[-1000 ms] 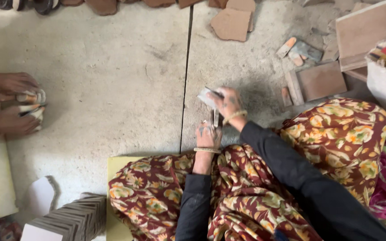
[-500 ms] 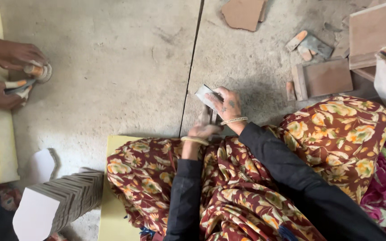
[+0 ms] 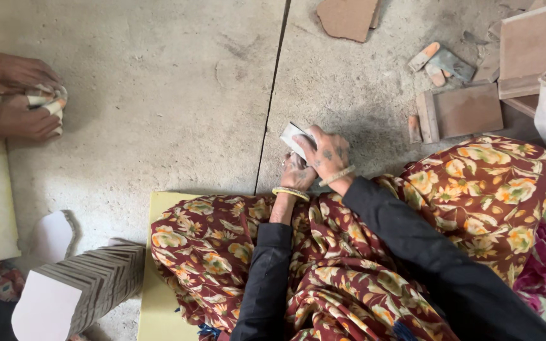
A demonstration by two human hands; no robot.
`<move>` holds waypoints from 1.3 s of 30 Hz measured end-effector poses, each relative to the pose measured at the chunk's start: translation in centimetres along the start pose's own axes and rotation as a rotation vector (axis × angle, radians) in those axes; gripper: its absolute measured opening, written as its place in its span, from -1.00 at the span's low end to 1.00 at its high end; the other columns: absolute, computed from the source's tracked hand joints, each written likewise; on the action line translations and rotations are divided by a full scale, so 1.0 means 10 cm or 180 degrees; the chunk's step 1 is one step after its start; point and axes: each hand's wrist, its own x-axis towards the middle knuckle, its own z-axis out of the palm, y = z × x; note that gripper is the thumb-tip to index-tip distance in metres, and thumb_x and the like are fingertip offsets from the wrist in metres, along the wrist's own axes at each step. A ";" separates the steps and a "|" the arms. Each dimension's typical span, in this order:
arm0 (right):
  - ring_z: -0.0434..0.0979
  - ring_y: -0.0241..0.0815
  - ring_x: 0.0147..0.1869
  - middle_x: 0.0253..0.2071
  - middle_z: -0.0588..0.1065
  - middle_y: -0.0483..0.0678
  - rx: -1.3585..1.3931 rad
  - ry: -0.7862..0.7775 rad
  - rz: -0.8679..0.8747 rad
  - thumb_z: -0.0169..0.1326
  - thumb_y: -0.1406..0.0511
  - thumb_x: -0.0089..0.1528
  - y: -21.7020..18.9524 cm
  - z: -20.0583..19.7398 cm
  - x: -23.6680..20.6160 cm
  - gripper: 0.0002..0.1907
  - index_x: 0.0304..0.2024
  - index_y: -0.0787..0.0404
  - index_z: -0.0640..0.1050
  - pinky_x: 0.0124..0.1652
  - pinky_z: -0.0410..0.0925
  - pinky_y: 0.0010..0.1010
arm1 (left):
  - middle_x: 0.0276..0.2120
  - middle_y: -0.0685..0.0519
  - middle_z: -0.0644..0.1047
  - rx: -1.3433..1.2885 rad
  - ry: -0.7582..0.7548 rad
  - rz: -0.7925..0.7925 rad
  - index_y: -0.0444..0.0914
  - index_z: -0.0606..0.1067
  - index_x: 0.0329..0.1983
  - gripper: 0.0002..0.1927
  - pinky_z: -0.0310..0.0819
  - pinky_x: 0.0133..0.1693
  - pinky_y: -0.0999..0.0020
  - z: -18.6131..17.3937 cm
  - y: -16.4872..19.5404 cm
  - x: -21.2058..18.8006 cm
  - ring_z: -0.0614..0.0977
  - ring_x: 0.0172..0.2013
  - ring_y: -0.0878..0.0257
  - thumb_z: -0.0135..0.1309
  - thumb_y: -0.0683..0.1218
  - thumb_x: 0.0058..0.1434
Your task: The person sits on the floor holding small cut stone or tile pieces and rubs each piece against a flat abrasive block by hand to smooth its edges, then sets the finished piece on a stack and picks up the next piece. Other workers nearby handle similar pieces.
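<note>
Since half a second ago, your view has drifted slightly; both hands stay low over the concrete floor [image 3: 159,126] by your knees.

Your right hand [image 3: 328,155] is closed over a small white card piece [image 3: 293,137], tilted just above the floor. Your left hand [image 3: 297,173] sits under it, touching; you cannot tell its grip. At far left, another person's hands [image 3: 17,101] hold a similar piece.

Right hand [image 3: 328,155] gripping small white card piece [image 3: 294,137] above concrete floor [image 3: 159,113]. Left hand [image 3: 297,175] just below, touching it. Stack of white-faced cutouts [image 3: 83,287] lower left. Co-worker's hands [image 3: 17,95] at left edge, clasping small bundle [image 3: 48,100].
</note>
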 end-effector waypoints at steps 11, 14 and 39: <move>0.56 -0.13 -0.48 -0.44 0.59 0.03 0.0379 0.0273 -0.0124 0.14 0.04 0.34 -0.01 -0.15 -0.08 -0.67 -0.19 0.15 0.65 -0.47 0.39 -0.24 | 0.18 -0.23 0.60 -0.0106 -0.0171 0.0936 -0.42 0.43 0.30 -0.34 0.37 0.36 0.08 0.03 -0.28 0.18 0.58 0.25 -0.05 -0.05 -0.01 0.14; 0.53 -0.10 -0.48 -0.49 0.57 0.04 0.0226 0.0432 -0.0185 0.19 0.02 0.31 0.01 -0.06 -0.02 -0.63 -0.25 0.19 0.65 -0.45 0.37 -0.27 | 0.19 -0.19 0.59 0.0877 0.0226 0.0805 -0.35 0.40 0.30 -0.34 0.28 0.45 0.11 0.01 -0.27 0.17 0.53 0.30 -0.03 -0.07 -0.03 0.10; 0.47 -0.14 -0.62 -0.61 0.48 0.00 0.0226 0.0610 -0.0467 0.18 0.00 0.31 0.00 -0.25 -0.10 -0.61 -0.19 0.20 0.58 -0.53 0.35 -0.25 | 0.43 -0.30 0.16 0.0255 -0.0387 0.0214 -0.29 -0.04 0.54 0.12 -0.09 0.42 0.08 -0.30 0.27 -0.38 0.18 0.43 -0.15 0.22 -0.01 -0.07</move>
